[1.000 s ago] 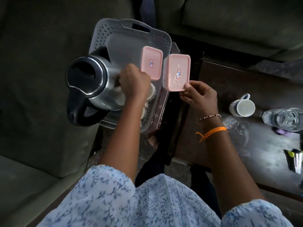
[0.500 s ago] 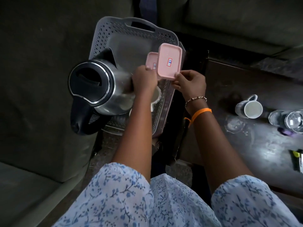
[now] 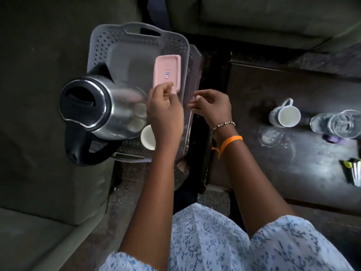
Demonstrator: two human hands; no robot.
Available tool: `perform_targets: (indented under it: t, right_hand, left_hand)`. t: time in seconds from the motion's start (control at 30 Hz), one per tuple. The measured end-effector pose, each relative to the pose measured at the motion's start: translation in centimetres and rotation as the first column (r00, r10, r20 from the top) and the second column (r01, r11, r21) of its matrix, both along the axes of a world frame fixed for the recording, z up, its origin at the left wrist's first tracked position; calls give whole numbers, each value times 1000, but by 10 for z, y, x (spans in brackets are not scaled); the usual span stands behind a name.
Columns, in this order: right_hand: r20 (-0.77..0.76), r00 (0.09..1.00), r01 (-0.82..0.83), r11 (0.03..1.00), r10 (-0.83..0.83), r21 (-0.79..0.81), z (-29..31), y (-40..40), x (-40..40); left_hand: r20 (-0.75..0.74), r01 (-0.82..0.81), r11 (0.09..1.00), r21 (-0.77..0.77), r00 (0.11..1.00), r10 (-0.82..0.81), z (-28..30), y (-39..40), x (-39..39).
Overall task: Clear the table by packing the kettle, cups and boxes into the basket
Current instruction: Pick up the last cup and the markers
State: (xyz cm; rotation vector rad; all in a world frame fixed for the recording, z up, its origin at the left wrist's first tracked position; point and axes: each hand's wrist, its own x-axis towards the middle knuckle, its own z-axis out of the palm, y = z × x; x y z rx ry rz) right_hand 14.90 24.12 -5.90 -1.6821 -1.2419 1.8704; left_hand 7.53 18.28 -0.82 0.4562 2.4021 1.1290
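The grey perforated basket [image 3: 136, 40] sits on the sofa left of the dark table [image 3: 293, 163]. Inside it a steel kettle [image 3: 101, 110] with a black lid leans at the left, and a white cup [image 3: 147, 136] shows beside it under my left wrist. A pink box [image 3: 167, 73] lies in the basket's right half. My left hand [image 3: 166, 110] pinches its near end. Just right of the basket's rim, my right hand [image 3: 211, 104] hovers with loosely curled fingers and holds nothing. A white mug [image 3: 285, 115] stands on the table.
Clear glassware [image 3: 336, 124] stands right of the mug, with a small purple item below it. A yellow and dark object [image 3: 351, 171] lies at the table's right edge. Sofa cushions surround the basket at left and behind.
My right hand carried the second pink box over the basket onto the first, let go and drew back to the right. My left hand stayed at the boxes.
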Motion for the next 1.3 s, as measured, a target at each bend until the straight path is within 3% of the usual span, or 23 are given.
perform_targets:
  t: [0.17,0.33,0.5,0.63,0.9,1.07,1.2,1.3]
  right_hand:
    - [-12,997,80,995,-81,-59,3,-9,70]
    - [71,981,188,976,-181,-108,-7,-12,156]
    - [156,947,302,943,-280,-141,-23,-11,229]
    - [211,924,356,920,-320,-165,-40,-6,273]
    - [306,886,393,914,-349,-97,-73,4,339]
    - [296,884,409,905,-362,-115,-82,10,370]
    - [311,861,446,891,-403,-81,-80,16,392]
    - [387,800,490,872,-459,21,-78,22,408]
  left_hand:
    - [254,249,968,-26,938,-235,-12,-1,63]
    - [373,452,887,-93,842,-389,-36,8,130]
    - [492,533,829,-170,775,-397,-69,39,191]
    - [622,556,788,-263,723,-302,-103,69,233]
    - [623,354,840,-412,782,-24,-151,114,274]
    - [574,194,885,-422,814,95,-163,123,290]
    - [521,306,830,-467,853,-21,-159,114,303]
    - [547,423,775,-469,828,-121,-149,104,328]
